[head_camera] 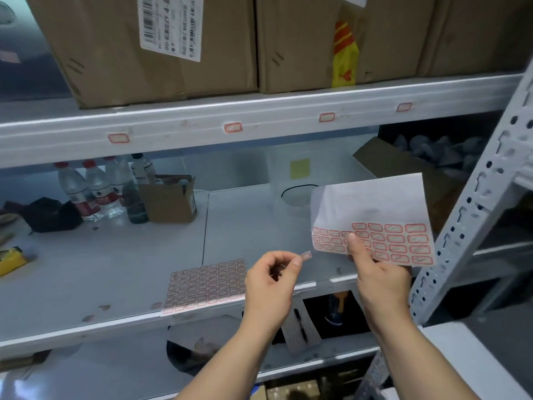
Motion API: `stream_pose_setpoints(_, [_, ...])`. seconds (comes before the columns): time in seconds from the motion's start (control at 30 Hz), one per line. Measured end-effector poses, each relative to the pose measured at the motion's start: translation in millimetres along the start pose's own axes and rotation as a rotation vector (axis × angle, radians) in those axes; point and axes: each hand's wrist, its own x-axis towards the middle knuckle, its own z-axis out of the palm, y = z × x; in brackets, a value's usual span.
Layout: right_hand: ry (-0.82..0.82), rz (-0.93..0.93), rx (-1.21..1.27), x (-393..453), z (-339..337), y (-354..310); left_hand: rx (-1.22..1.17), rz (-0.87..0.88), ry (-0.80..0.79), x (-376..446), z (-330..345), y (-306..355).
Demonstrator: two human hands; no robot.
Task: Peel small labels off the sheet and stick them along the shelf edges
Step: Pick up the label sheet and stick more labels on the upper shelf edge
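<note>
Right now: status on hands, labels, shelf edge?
Left hand pinching one peeled label. Right hand holding label sheet. Four labels on upper shelf edge; nothing blocking it.

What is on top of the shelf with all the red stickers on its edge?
Cardboard boxes sit on the upper shelf; one wears a white barcode label, another yellow-red tape. What's inside them or behind them is hidden.

**One label off, sheet in my other hand**

My left hand (271, 280) pinches a small red-bordered label (306, 256) between thumb and fingertip, above the front edge of the middle shelf (115, 261). My right hand (375, 272) grips the label sheet (375, 223). A second sheet (204, 284) lies flat at that front edge. Four labels (233, 127) sit along the upper shelf edge (173, 131).
</note>
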Motion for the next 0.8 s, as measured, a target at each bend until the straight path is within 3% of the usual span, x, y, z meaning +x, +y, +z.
stream_pose_setpoints(0.53, [0.091, -0.040, 0.089, 25, -40, 9, 0.125, -0.127, -0.147, -13, 62, -73])
stream_pose_setpoints(0.8, [0.033, -0.058, 0.080, 35, -48, 18, 0.232, -0.151, -0.098, -11, 90, -107])
